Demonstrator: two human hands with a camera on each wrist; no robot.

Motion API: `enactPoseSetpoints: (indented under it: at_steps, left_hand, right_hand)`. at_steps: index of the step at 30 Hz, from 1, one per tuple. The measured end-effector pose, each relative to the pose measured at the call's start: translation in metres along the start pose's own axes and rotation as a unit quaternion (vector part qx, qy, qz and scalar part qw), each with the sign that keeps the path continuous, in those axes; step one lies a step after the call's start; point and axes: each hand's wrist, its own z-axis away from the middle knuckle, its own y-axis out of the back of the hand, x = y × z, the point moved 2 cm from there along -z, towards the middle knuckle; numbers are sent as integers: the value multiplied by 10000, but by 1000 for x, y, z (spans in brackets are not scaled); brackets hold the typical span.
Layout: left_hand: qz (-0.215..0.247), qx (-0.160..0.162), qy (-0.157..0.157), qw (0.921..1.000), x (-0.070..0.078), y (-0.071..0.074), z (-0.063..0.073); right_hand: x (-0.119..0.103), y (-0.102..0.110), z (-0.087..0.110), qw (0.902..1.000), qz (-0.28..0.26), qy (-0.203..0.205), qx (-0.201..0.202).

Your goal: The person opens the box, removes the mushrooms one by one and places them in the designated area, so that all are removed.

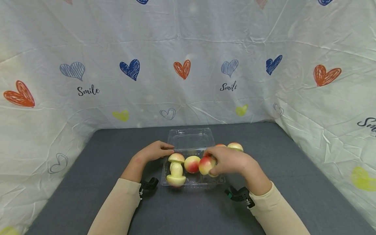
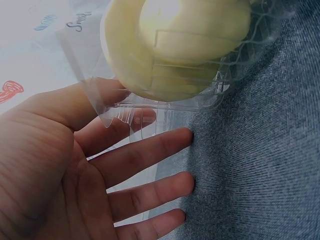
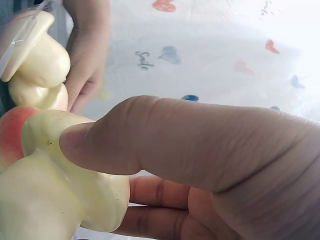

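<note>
A clear plastic clamshell box (image 1: 192, 186) lies with its lid (image 1: 192, 138) raised at the back. At its left corner my left hand (image 1: 157, 150) has thumb and index finger at the rim, one on either side; the left wrist view shows the other fingers stretched out. Inside, two toy mushrooms (image 1: 176, 180) stand at the left, stems together. A red-and-yellow mushroom cap (image 1: 192, 164) is in the middle. My right hand (image 1: 227, 160) grips another mushroom (image 1: 207, 165) over the box's right part. Its thumb (image 3: 100, 145) presses the pale side; the hand partly hides it.
Behind my right hand, a pale-rimmed mushroom (image 1: 235, 146) and part of another cap (image 1: 220, 145) are visible to the right of the box. Dark grey cloth (image 1: 188, 212) covers the table. A white curtain (image 1: 199, 94) with hearts encloses the back and sides.
</note>
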Motion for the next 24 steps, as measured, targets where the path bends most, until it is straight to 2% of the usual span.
enactPoseSetpoints:
  at_steps: [5,11,16,24]
  left_hand:
    - [-9,-5,-3,10000,1,0,1]
    - [-56,2,-3,10000,2,1,0]
    - [-61,9,-4,10000,1,1,-1]
    - [-51,36,74,10000,1,0,0]
  right_hand:
    - [2,4,1,9999,-105,-58,55]
    - [6,8,6,9989,-259,-362,170]
    - [7,13,9,9983,-63,-517,267]
    - [13,21,14,9975,-441,-449,313]
